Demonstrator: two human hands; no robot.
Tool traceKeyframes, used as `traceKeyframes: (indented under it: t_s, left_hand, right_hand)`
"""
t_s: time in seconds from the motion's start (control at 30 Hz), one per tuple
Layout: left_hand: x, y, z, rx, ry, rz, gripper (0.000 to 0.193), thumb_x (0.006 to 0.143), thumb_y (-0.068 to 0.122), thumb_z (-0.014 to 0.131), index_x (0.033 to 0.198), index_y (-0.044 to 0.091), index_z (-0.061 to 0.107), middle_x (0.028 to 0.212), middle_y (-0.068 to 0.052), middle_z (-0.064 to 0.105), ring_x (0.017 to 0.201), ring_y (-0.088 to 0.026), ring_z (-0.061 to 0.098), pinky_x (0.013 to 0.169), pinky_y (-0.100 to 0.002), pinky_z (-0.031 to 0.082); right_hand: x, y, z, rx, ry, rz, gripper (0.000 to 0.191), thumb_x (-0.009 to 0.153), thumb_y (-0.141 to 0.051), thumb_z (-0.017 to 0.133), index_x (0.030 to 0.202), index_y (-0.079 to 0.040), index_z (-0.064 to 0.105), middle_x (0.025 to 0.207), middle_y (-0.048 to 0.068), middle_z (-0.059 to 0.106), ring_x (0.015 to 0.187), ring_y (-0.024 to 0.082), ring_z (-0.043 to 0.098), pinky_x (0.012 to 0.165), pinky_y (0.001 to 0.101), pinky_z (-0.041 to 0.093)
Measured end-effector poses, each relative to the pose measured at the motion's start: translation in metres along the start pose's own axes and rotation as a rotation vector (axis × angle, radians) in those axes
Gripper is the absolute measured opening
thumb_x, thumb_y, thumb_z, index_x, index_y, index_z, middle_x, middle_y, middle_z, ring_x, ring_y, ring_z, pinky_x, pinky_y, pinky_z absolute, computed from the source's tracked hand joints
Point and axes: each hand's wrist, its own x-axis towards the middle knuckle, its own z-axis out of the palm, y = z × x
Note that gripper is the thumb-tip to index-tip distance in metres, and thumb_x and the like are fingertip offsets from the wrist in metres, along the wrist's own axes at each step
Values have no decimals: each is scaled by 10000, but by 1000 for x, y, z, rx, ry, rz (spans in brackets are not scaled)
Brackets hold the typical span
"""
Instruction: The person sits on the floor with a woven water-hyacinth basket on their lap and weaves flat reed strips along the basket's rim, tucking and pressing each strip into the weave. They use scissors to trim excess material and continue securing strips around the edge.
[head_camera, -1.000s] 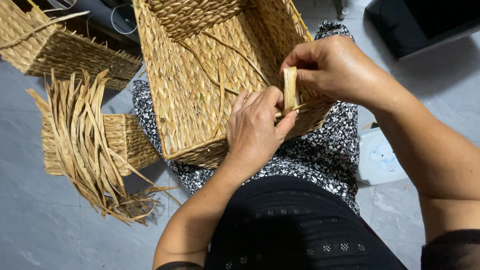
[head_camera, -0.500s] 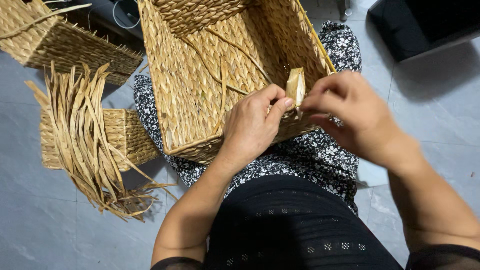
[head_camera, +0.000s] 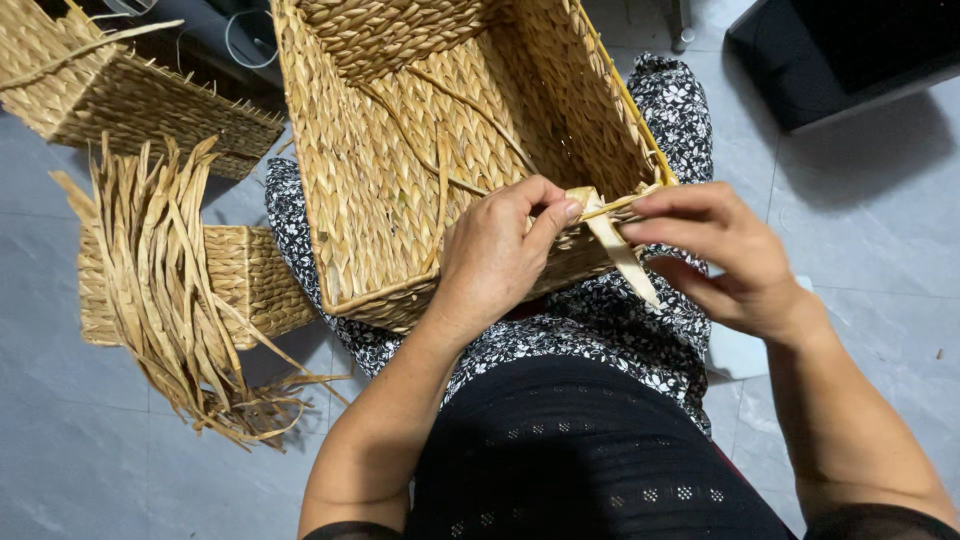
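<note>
Head view, rim-binding step. I am pinning flat straw strip against near rim of large woven basket resting on my lap; left hand closed, thumb pressing strip at fold. Right hand pinching strip's free length, pulling outward. Advice: keeping tension even, strip flat, untwisted, fold snug against rim. Loose straw bundle lying on small basket, floor left.

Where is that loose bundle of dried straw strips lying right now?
In the head view the bundle of dried strips lies at the left, draped over a small woven basket on the grey floor, beside the person's knee.
</note>
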Motion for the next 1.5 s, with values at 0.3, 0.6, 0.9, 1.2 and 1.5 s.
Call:
traceKeyframes:
  t_s: [0.3,0.6,0.9,1.2,1.5]
  left_hand:
    - [-7,-8,2,-19,54,165,208,998,262,648,1034,58,665,972,-81,746,898,-244,733,775,-401,562]
    - [-18,-17,13,164,322,648,191,957,77,738,1145,55,715,1140,-81,725,1130,-257,693,1059,-428,558]
    - [-13,1,3,131,129,463,145,928,123,703,1066,78,715,1035,-72,711,1006,-254,689,989,-458,503]
    - [-2,16,2,69,21,56,225,929,326,668,926,104,706,921,-53,728,886,-263,698,808,-441,513]
    - [5,15,3,18,-18,36,241,913,307,647,947,74,698,951,-83,727,859,-258,708,777,-425,531]
  right_hand:
    - [-11,23,18,385,143,145,174,1034,-9,587,1097,-28,749,1212,112,741,1083,221,716,969,296,599]
    - [-30,-2,8,128,135,18,226,996,-182,617,1097,-13,727,1177,159,708,1117,257,718,932,316,594]
    - [18,-27,6,-15,209,38,151,925,-10,760,1075,-24,776,1063,125,723,889,203,719,757,267,580]
    - [113,18,2,160,-11,216,307,1008,79,625,1224,-114,725,981,38,720,861,134,688,768,259,565]
    - [105,28,-17,-301,-84,-119,240,890,55,754,1096,-67,775,1017,155,711,886,278,703,759,324,554]
